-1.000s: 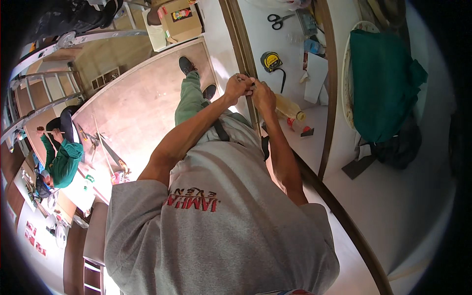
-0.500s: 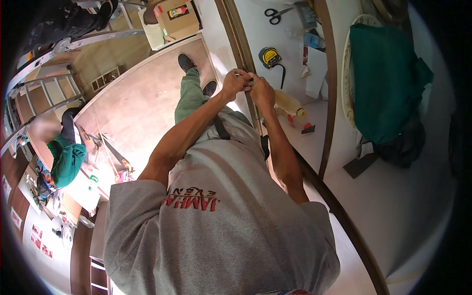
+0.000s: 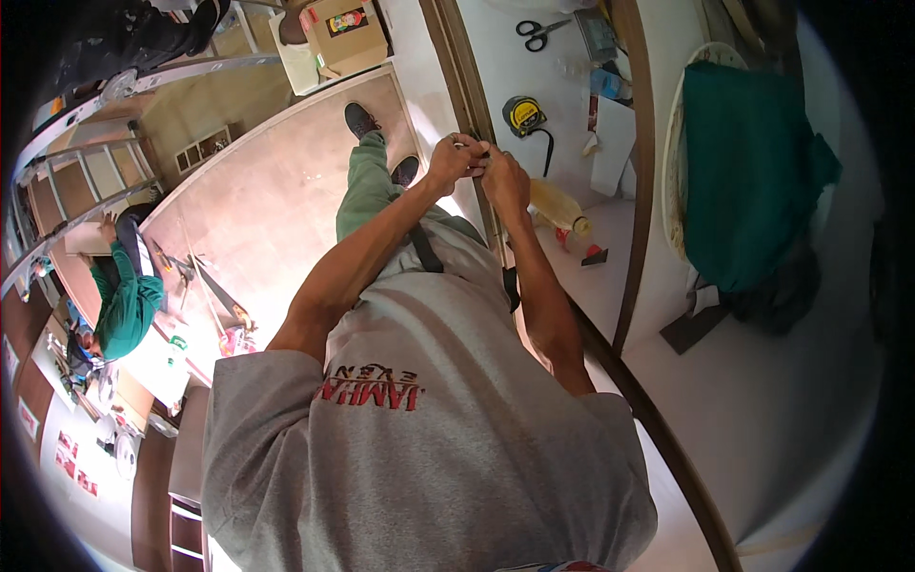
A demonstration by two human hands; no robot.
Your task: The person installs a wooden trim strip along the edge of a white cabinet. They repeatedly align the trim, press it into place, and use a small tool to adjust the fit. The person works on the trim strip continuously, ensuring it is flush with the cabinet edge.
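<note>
At the brown frame rail (image 3: 457,62), my left hand (image 3: 454,160) and my right hand (image 3: 504,175) meet, fingers bent and fingertips pinched together. A small dark piece shows between the fingertips; most of it is hidden, and I cannot make out its kind. Just right of my right hand lies a yellow and black tape measure (image 3: 523,115) with a black strap. Beside that forearm a clear bottle of yellowish liquid (image 3: 559,205) rests on its side on the white surface.
Black-handled scissors (image 3: 536,38) lie beyond the tape measure. A green cloth (image 3: 753,181) hangs at the right. Left and below are a pale board (image 3: 276,172), a cardboard box (image 3: 343,38), ladders (image 3: 105,191), a saw (image 3: 224,297) and a co-worker in a green top (image 3: 132,310).
My hands stay together at the rail, with only slight finger movement. The co-worker at the left has shifted and bent the head downward in the picture. The view has tilted a little.
</note>
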